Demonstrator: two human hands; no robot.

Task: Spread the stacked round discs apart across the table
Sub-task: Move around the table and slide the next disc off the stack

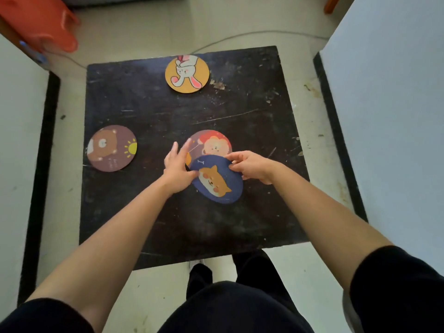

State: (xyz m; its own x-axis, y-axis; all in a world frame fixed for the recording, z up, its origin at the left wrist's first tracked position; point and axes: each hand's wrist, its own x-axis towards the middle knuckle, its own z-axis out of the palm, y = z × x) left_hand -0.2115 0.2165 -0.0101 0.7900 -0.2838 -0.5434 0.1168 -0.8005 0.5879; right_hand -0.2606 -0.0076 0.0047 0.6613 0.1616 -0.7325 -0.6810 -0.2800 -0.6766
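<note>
On the black table (pixel 149 111) lie several round picture discs. A yellow rabbit disc (pixel 187 73) rests at the far edge. A brown bear disc (pixel 111 147) sits at the left edge. Near the middle, a blue dog disc (pixel 217 180) overlaps the near part of a disc with a red-haired figure (pixel 211 143). My right hand (pixel 252 165) pinches the blue disc's right rim, tilting it. My left hand (pixel 177 168) touches the blue disc's left edge with its thumb, fingers stretched over the lower disc's left side.
White walls with black skirting stand close on both sides of the table. An orange plastic stool (pixel 40 22) stands on the floor at the far left. A thin cable (pixel 240 36) runs over the tiles behind the table. My dark-clothed legs (pixel 230 301) are at the near edge.
</note>
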